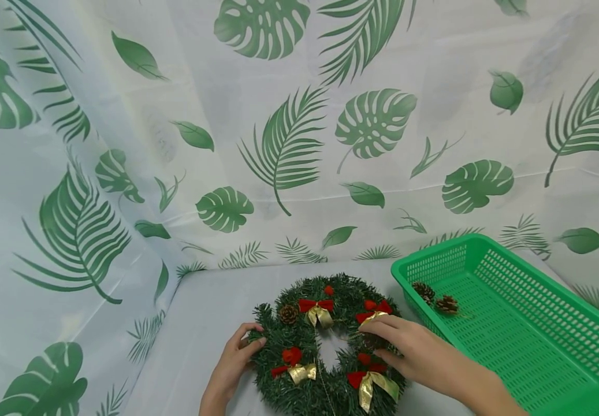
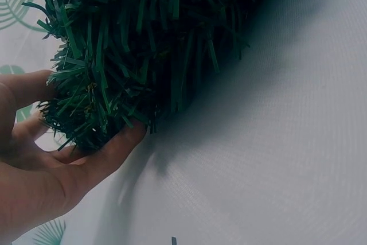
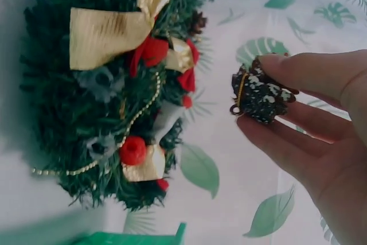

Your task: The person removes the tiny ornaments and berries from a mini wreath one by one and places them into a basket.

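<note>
A green wreath (image 1: pixel 278 387) with red and gold bows lies on the white-covered table. At its left edge, my left hand (image 1: pixel 237 352) grips the outer branches; the left wrist view shows thumb and fingers around the greenery (image 2: pixel 109 67). Over the wreath's right side is my right hand (image 1: pixel 408 346), pinching a pine cone (image 3: pixel 261 93) between thumb and fingers. This cone has white-flecked scales, a gold cord and a small loop at its base. Another pine cone (image 1: pixel 289 314) sits on the wreath's upper left, beside a red and gold bow (image 1: pixel 316 309).
To the right stands a green plastic basket (image 1: pixel 538 280) with perforated walls. Two pine cones, one (image 1: pixel 424 292) by the wall and one (image 1: pixel 447 304) on the floor, lie inside it. A leaf-patterned sheet (image 1: pixel 299 231) hangs behind the table.
</note>
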### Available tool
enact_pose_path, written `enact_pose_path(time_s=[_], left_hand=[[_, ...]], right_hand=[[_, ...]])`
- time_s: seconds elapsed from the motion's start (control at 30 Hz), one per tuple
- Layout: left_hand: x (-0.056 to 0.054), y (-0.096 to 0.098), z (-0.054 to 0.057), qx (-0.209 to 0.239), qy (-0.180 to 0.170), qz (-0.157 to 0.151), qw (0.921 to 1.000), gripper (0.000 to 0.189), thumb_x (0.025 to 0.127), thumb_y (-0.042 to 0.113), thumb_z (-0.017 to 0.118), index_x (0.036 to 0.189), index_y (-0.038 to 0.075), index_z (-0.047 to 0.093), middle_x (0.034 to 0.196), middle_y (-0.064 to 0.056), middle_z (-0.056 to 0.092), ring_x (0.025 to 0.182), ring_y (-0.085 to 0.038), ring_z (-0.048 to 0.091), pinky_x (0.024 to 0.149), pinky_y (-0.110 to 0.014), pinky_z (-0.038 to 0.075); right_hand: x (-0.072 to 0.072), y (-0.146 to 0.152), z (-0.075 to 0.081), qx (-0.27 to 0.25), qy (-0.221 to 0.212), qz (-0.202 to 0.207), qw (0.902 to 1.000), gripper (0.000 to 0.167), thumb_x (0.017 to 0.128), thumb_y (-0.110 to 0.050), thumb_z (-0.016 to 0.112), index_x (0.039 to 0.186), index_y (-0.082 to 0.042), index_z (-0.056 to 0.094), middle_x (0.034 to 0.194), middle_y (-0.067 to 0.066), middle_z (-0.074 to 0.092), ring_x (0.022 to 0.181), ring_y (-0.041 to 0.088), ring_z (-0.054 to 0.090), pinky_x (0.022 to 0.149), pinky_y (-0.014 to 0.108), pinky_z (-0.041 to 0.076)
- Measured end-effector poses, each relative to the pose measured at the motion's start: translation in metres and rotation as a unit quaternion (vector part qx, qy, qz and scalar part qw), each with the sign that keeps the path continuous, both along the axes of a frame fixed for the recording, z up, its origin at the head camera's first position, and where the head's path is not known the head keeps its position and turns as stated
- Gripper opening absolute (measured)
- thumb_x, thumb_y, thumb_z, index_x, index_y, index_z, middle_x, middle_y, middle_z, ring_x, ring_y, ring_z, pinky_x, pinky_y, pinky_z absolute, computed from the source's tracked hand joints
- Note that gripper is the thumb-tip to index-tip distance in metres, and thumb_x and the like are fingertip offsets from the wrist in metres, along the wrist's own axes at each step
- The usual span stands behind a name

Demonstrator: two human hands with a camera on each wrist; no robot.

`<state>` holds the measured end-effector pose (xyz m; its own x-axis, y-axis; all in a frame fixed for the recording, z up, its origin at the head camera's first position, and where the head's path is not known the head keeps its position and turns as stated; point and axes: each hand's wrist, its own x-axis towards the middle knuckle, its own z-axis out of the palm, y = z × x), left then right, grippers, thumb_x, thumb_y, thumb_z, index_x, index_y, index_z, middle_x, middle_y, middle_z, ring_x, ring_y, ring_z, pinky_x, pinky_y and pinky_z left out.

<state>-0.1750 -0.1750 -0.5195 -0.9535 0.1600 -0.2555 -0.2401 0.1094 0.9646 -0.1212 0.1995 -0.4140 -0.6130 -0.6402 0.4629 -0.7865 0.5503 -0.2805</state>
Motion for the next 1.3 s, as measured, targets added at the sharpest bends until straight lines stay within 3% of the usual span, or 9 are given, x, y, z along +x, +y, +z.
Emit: enact_pose_path(time_s=[0.33,0.63,0.77,0.97,1.3], left_hand=[[0.000,0.000,-0.001,0.002,0.000,0.001,1.0000,0.035,0.102,0.027,0.065,0.129,0.007,0.054,0.112,-0.010,0.057,0.096,-0.022,0.050,0.072,-0.038,0.043],[0.000,-0.001,-0.001,0.001,0.002,0.000,1.0000,0.035,0.102,0.027,0.065,0.129,0.007,0.053,0.118,-0.013,0.057,0.100,-0.022,0.053,0.073,-0.039,0.045],[0.000,0.000,-0.001,0.000,0.002,0.000,1.0000,0.035,0.103,0.027,0.064,0.129,0.007,0.053,0.119,-0.013,0.057,0.101,-0.023,0.053,0.074,-0.039,0.045],[-0.001,0.001,-0.001,-0.001,0.000,0.000,1.0000,0.035,0.102,0.027,0.065,0.129,0.007,0.054,0.113,-0.011,0.056,0.096,-0.022,0.050,0.071,-0.039,0.043],[0.000,0.000,-0.001,-0.003,0.000,0.002,1.0000,0.035,0.102,0.028,0.065,0.128,0.008,0.054,0.127,-0.016,0.056,0.105,-0.024,0.055,0.076,-0.039,0.046]], right_hand=[[-0.011,0.020,0.006,-0.032,0.025,-0.007,0.9991,0.056,0.073,0.005,0.087,0.124,-0.008,0.068,0.112,0.007,0.072,0.090,0.017,0.071,0.066,0.022,0.054],[-0.019,0.040,0.007,-0.043,0.039,-0.031,0.9978,0.058,0.068,0.005,0.089,0.121,-0.009,0.070,0.109,0.010,0.074,0.084,0.013,0.070,0.059,0.015,0.043],[-0.021,0.048,0.008,-0.045,0.045,-0.039,0.9972,0.060,0.066,0.006,0.090,0.120,-0.009,0.071,0.110,0.010,0.075,0.086,0.015,0.072,0.060,0.016,0.048],[-0.025,0.062,0.014,-0.035,0.027,-0.063,0.9970,0.058,0.066,0.007,0.090,0.120,-0.008,0.071,0.109,0.008,0.076,0.087,0.014,0.073,0.064,0.020,0.056],[-0.038,0.089,0.019,-0.038,-0.013,-0.122,0.9918,0.049,0.073,0.001,0.089,0.118,-0.010,0.073,0.101,0.003,0.077,0.083,0.009,0.073,0.062,0.020,0.056]])
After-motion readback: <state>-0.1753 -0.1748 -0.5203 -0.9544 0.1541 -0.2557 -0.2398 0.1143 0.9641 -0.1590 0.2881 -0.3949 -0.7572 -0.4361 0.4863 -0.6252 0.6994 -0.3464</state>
